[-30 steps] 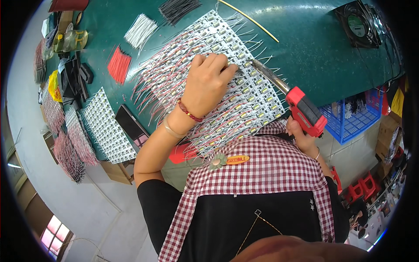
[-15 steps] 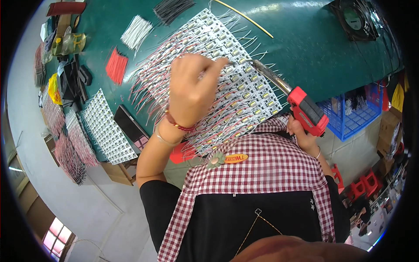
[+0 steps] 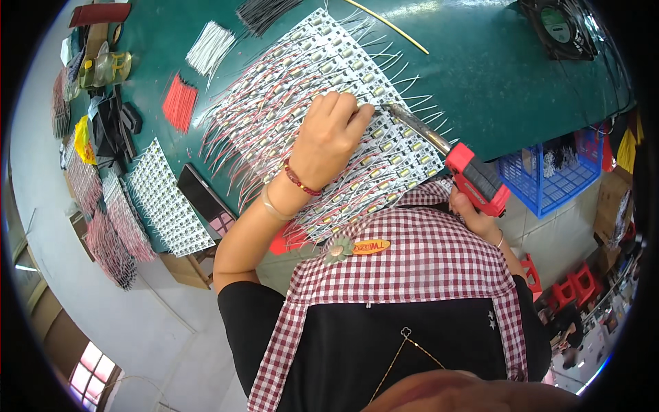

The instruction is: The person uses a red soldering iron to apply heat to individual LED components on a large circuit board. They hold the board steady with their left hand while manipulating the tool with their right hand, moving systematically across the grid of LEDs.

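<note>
A large panel of small white circuit boards (image 3: 412, 147) lies on the green table, with rows of red and white wires sticking out of it. Above its middle is my left hand (image 3: 328, 137), thumb and fingers pinched together over the boards. Something thin and dark shows at the fingertips, too small to name. My right hand (image 3: 470, 209) grips a red and black soldering gun (image 3: 478, 180) from below. Its long metal tip points up and left, reaching the boards just right of my left fingertips.
Bundles of red wires (image 3: 180, 103), white wires (image 3: 210, 48) and black wires (image 3: 266, 14) lie beyond the panel. A second board panel (image 3: 168, 199) and a phone (image 3: 206, 196) are at left. A black fan (image 3: 556, 29) stands far right, above a blue crate (image 3: 549, 178).
My left hand has moved right and slightly down, closer to the soldering tip. The soldering gun has shifted a little left, its tip now lower on the boards.
</note>
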The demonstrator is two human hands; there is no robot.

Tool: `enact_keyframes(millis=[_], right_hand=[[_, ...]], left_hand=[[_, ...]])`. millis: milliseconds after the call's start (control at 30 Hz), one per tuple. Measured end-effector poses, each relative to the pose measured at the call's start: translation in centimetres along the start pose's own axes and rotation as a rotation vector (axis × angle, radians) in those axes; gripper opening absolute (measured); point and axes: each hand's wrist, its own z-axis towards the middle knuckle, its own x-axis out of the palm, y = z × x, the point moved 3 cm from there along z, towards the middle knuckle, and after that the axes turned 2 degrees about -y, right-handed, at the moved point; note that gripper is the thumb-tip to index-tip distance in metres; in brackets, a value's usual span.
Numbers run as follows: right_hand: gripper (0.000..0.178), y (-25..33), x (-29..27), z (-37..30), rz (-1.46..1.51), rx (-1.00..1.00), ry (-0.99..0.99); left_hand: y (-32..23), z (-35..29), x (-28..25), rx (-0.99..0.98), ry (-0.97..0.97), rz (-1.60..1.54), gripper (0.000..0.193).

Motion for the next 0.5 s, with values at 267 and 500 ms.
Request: enact_keyframes(millis=[267, 500], right_hand=[[0.017, 0.35, 0.36, 0.57, -0.015, -0.003, -0.035], [0.017, 0.56, 0.21, 0.16, -0.024, -0.003, -0.032]], left_hand=[[0.26, -0.03, 0.09, 0.003, -0.002, -0.022, 0.029], [0.26, 0.02, -0.11, 0.0, 0.006, -0.031, 0.028]])
